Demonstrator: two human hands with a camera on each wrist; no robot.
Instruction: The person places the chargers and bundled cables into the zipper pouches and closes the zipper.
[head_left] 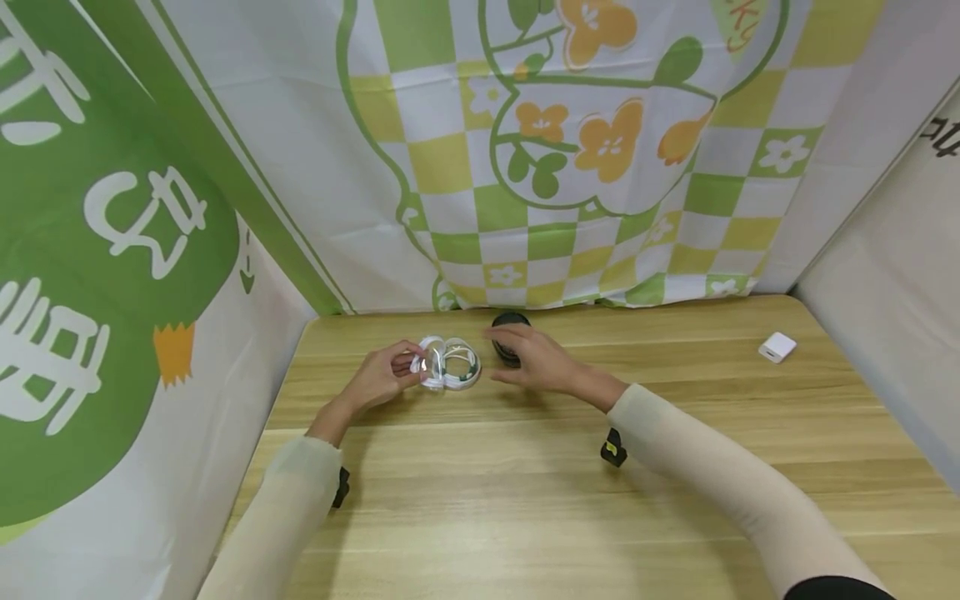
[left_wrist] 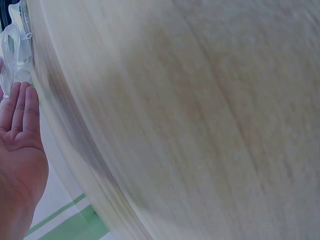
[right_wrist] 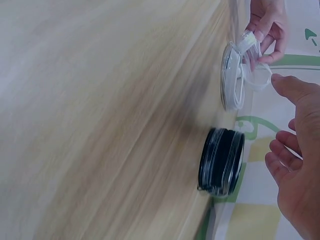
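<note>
A clear round case [head_left: 432, 367] with a white rim stands opened out on the table, joined to a second round half in which a white cable [head_left: 461, 364] lies coiled. My left hand [head_left: 382, 375] pinches the near edge of the clear half between thumb and fingers; in the right wrist view that left hand [right_wrist: 269, 31] grips it beside a loose white loop. Just right of these sits a black round zip case [right_wrist: 221, 161]. Over it hovers my right hand [head_left: 540, 358], fingers relaxed and spread, apart from the case in the right wrist view.
A small white charger block [head_left: 777, 347] lies at the far right of the wooden table [head_left: 480, 483]. Behind the back edge hangs a patterned green and yellow cloth [head_left: 585, 242], and pale cloth walls enclose both sides.
</note>
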